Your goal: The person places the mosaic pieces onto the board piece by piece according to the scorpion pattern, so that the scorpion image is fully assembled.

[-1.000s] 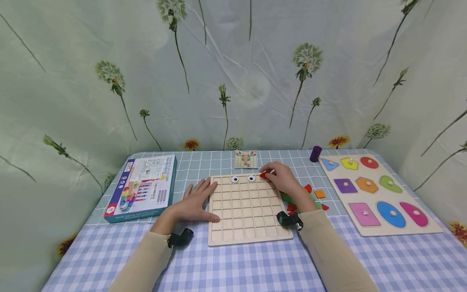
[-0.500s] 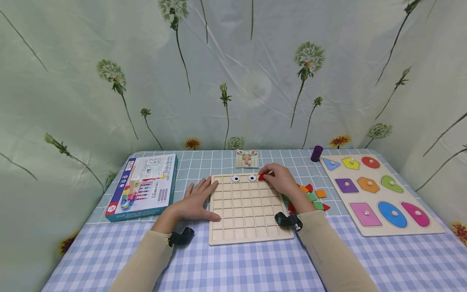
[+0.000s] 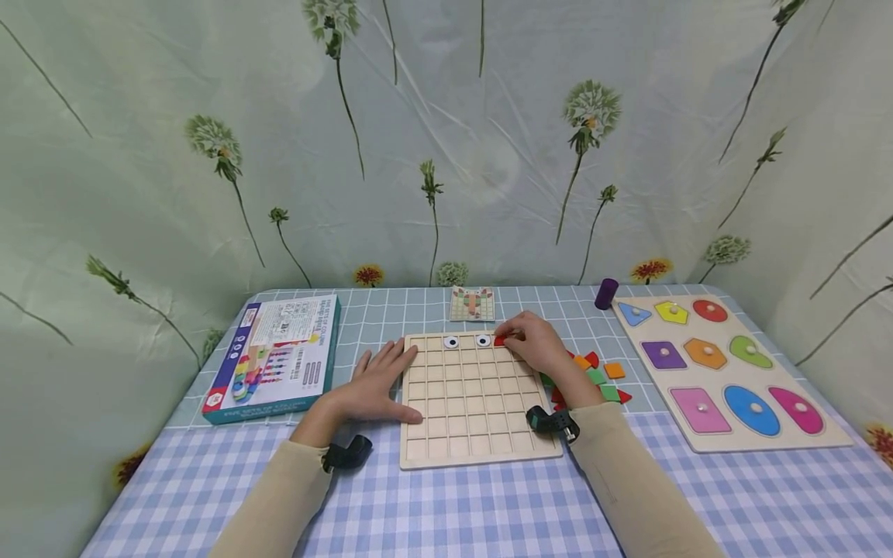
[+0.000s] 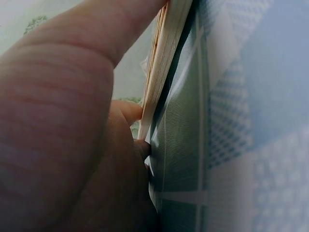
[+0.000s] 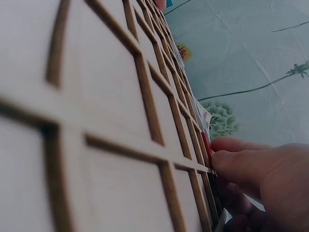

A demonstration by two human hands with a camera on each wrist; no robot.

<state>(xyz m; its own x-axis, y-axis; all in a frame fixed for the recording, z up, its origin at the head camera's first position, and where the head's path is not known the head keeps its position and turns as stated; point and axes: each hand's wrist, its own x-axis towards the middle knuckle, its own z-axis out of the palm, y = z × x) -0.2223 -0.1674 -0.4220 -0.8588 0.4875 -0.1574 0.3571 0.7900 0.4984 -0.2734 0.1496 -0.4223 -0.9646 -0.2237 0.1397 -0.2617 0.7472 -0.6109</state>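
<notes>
A wooden grid board (image 3: 470,399) lies in the middle of the table. Two white eye tiles, a left one (image 3: 451,342) and a right one (image 3: 483,340), sit in its far row. My right hand (image 3: 536,342) is at the far right of the board, its thumb and fingertips holding a red tile (image 3: 499,341) in a cell beside the right eye. Part of that tile is hidden by the fingers; in the right wrist view the red tile (image 5: 207,149) lies low in the grid. With fingers spread, my left hand (image 3: 373,387) rests against the board's left edge (image 4: 166,63).
Red, green and orange tiles (image 3: 609,393) lie loose right of the board, partly behind my right forearm. A small pattern card (image 3: 471,304) is beyond it. A boxed toy (image 3: 275,356) stands left; a shape puzzle (image 3: 725,418) and purple cylinder (image 3: 605,294) are on the right.
The red tile, tilted between my right fingertips a second ago, now sits lower in the cell beside the right eye tile. My right hand has shifted slightly left; the left hand stays put.
</notes>
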